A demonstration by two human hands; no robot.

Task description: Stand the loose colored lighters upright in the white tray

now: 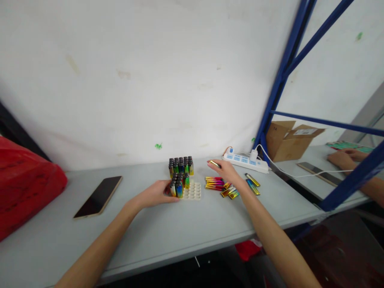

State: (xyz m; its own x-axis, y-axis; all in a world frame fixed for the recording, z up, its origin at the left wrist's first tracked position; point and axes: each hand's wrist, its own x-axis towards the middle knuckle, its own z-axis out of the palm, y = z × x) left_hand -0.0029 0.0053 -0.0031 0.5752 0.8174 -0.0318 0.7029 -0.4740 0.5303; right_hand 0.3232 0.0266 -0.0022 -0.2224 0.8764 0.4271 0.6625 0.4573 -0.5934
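Observation:
A white tray point(193, 191) with rows of holes lies on the table, its left part filled with upright, shiny rainbow-coloured lighters point(179, 188) with black tops. My left hand point(159, 193) is curled around the tray's left side, against the standing lighters; the exact finger contact is partly hidden. My right hand point(226, 170), raised to the right of the tray, pinches one gold lighter point(215, 164) lying across its fingertips. Under and beside that hand, loose pink and gold lighters point(214, 183) lie flat. Behind the tray stands another upright block of lighters point(181, 166).
A dark-screened phone point(99, 197) lies on the left, near a red bag point(27, 184). At the back right sit a white power strip point(246, 162) with cables and a blue metal frame point(277, 84). Beyond it are a cardboard box point(288, 142) and another person's hands point(345, 158).

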